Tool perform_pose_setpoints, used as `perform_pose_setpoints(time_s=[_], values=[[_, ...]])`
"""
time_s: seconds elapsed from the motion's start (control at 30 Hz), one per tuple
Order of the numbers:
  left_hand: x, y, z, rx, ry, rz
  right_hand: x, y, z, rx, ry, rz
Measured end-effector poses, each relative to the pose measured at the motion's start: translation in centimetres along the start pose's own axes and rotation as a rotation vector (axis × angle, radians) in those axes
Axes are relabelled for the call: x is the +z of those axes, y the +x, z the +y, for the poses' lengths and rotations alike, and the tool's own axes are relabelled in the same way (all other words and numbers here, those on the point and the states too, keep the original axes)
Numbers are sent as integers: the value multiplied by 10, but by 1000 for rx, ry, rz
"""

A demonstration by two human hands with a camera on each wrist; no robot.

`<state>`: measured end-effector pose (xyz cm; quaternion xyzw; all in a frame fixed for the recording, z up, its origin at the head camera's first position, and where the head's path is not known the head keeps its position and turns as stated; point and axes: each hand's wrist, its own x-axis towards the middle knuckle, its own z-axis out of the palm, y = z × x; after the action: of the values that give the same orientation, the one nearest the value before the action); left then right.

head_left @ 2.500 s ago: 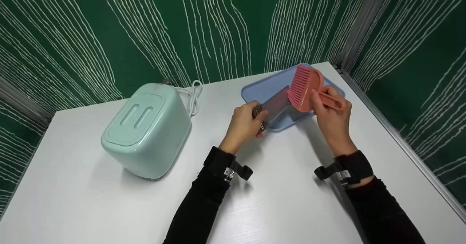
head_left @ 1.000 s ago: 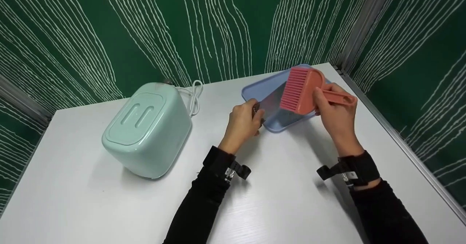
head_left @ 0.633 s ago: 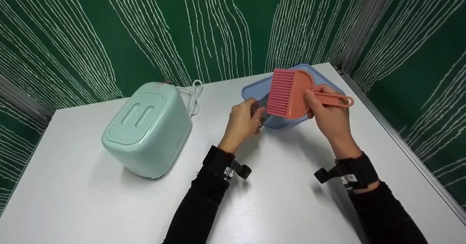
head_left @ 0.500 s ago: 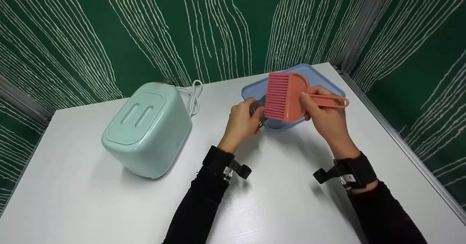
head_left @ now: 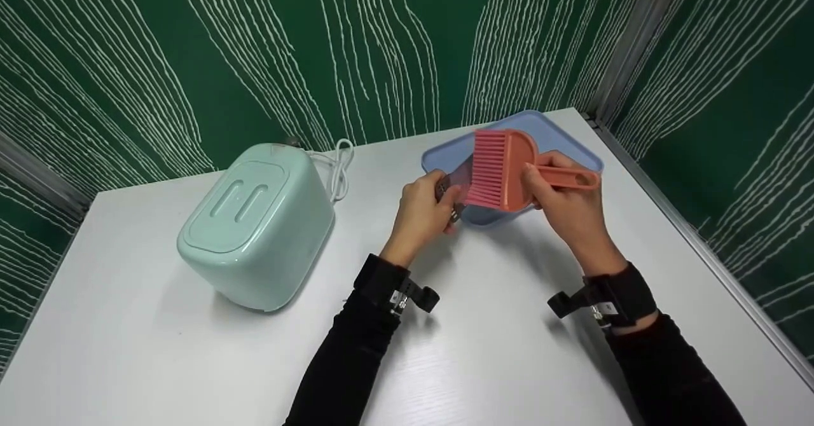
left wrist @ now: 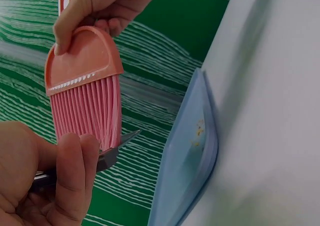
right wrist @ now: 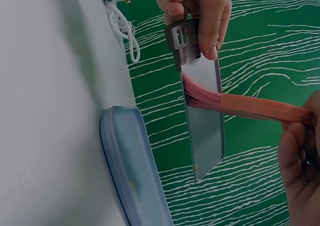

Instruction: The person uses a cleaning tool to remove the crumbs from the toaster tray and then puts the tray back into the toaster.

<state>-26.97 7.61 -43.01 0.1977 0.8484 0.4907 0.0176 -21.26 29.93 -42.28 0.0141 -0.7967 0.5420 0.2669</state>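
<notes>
My left hand (head_left: 425, 208) grips the dark slotted end of a flat metal crumb tray (right wrist: 206, 136), held tilted above the blue tray. In my right hand (head_left: 572, 206) is an orange brush (head_left: 518, 171) with pink bristles, pinched near where its handle meets the head. Those bristles press on the crumb tray's surface close to the slotted end and bend in the right wrist view. A few small specks cling to the metal. Beneath both hands lies the blue tray (head_left: 553, 140), with yellowish crumbs (left wrist: 199, 131) on it in the left wrist view.
A mint-green toaster (head_left: 261, 235) with a lidded top stands on the left of the white table (head_left: 483, 350). Its white cord (head_left: 340, 171) lies bundled behind it. Green walls with white streaks (head_left: 394, 51) border the back and right.
The brush has travelled left along the crumb tray, from its far part toward my left hand, then shifted very slightly back right. My left hand has stayed nearly still.
</notes>
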Motion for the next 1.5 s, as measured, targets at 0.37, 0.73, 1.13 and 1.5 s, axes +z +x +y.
perform_pose_setpoints(time_s=[0.37,0.73,1.13,1.5], values=[[-1,-2,3,8,21,0,-1,1,7,-80,-31,82],[-2,-2,5,10,23,-4,-1,2,11,-171,-122,127],[0,-3,7,15,9,-24,-3,3,19,-229,-149,160],[1,-5,8,42,23,-25,-6,3,23,-231,-178,181]])
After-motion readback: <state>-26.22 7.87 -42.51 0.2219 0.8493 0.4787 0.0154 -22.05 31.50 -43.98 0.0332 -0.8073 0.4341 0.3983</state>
